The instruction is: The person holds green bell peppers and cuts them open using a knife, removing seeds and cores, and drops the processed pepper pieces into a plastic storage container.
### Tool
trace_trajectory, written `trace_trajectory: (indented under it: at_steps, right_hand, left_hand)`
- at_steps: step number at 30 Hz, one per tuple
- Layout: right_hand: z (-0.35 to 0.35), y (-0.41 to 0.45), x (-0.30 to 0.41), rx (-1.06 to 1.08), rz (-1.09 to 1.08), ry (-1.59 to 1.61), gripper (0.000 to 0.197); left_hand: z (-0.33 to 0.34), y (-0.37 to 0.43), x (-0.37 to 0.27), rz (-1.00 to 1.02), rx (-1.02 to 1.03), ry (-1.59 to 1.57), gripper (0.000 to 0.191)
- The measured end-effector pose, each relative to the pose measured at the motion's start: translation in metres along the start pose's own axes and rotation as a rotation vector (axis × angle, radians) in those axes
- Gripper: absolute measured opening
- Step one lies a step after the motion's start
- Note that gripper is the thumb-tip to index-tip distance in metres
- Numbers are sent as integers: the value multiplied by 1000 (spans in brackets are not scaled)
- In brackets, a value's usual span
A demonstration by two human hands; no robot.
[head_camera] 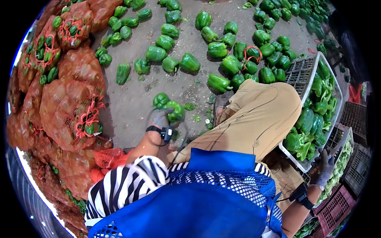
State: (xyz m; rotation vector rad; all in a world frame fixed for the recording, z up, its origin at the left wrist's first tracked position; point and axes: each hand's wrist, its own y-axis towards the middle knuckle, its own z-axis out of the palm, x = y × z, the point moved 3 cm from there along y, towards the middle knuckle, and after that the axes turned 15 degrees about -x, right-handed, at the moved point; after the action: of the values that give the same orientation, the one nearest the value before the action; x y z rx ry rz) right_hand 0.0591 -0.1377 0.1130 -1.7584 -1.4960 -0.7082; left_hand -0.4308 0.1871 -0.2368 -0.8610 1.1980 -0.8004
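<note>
My left hand (160,117), in a thin grey glove, grips a green bell pepper (175,112) just above the concrete floor. Part of that hand is blurred. Touching this pepper's far side, or nearly so, is a second bell pepper (161,100). My right hand (322,169), also gloved, is at the near corner of a white plastic crate (337,95) filled with green bell peppers (312,122). A narrow grey thing (336,149) shows beside its fingers, too unclear to name. Whether that hand holds it or rests on the crate rim is not plain.
Red mesh sacks (70,113) of peppers are piled along the left. Loose bell peppers (230,65) lie scattered across the floor (131,104) ahead. To the right stand a crate of pale green trimmings (339,169) and stacked dark and red crates (335,205). My bent knee (282,95) is beside the white crate.
</note>
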Motion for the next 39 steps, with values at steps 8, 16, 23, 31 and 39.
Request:
trace_trajectory:
  at_steps: [8, 16, 23, 31, 39]
  right_hand:
    - [82, -45, 28, 195, -280, 180, 38]
    - [72, -31, 42, 244, -322, 581, 70]
    - [8, 5, 39, 356, 43, 741, 52]
    - [21, 27, -41, 35, 75, 619, 33]
    - [44, 13, -41, 29, -333, 91, 25]
  left_hand:
    - [248, -167, -108, 42, 812, -62, 79]
    - [430, -283, -39, 251, 1391, 396, 81]
    - [502, -273, 26, 856, 1619, 765, 130]
    - [508, -253, 68, 186, 1434, 621, 96]
    - [531, -246, 58, 665, 1224, 525, 107]
